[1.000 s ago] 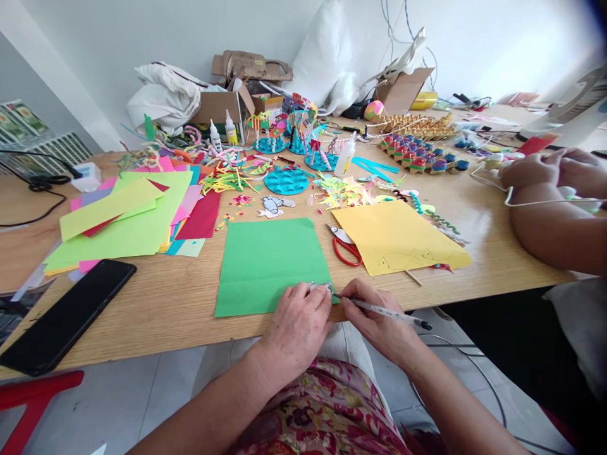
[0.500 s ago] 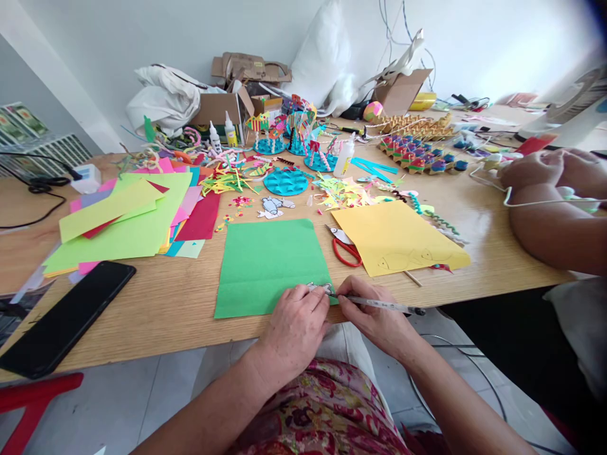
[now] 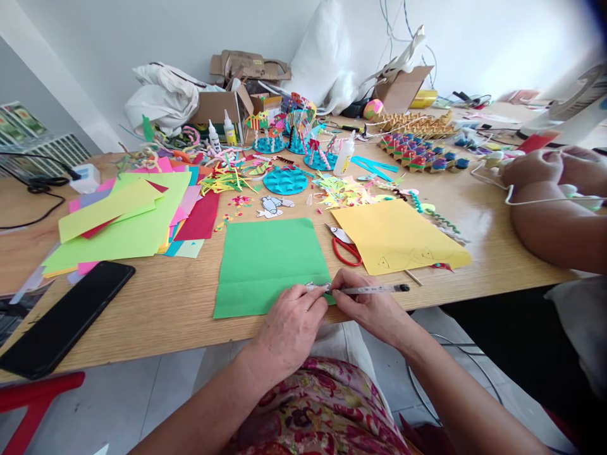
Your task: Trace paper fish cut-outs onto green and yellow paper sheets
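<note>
A sheet of green paper lies at the table's front edge. Near its lower right corner is a small white paper cutout with dark outlines, partly covered by fingers. My left hand rests on the green sheet with its fingers laid out over the cutout's near edge, pressing it down. In my right hand is a pen, pinched between thumb and fingers, its tip at the cutout's right end. Several white fish cutouts lie beyond the green sheet.
Right of the green sheet are red-handled scissors and yellow paper with drawn fish. Coloured paper and a phone lie left. Glue bottles and blue-based crafts stand farther back. Another person's hands are at right.
The pen has swung to lie more level, and its back end has moved up and left. My right hand has shifted slightly left, closer to my left hand, which stays on the paper.
</note>
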A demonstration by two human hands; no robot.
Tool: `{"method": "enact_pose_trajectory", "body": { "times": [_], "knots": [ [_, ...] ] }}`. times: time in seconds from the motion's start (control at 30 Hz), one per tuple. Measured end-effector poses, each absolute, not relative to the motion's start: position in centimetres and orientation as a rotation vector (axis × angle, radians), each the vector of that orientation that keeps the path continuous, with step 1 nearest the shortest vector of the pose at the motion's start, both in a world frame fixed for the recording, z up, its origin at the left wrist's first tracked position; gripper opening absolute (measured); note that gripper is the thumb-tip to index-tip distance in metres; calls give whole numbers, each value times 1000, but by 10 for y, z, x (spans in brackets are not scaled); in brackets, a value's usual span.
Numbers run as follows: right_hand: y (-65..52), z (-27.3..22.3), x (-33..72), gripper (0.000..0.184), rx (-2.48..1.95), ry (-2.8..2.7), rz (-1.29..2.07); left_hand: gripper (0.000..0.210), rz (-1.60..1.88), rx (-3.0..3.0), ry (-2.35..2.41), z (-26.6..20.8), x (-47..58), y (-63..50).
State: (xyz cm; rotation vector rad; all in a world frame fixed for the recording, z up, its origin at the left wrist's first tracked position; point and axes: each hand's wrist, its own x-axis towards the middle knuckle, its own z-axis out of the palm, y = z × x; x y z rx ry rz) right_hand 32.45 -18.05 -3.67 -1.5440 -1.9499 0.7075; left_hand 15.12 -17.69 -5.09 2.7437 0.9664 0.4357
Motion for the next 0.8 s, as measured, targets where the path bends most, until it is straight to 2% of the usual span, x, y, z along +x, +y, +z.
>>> {"method": "enact_pose_trajectory", "body": {
  "times": [0.6,0.8],
  "knots": [
    [-182,-39,326,10,-1496,-1906,774,29,437,2652,887,-49,142,-163],
    [-183,-40,322,10,-1493,-1966,655,34,484,2585,859,-49,141,-155]
  ]
}}
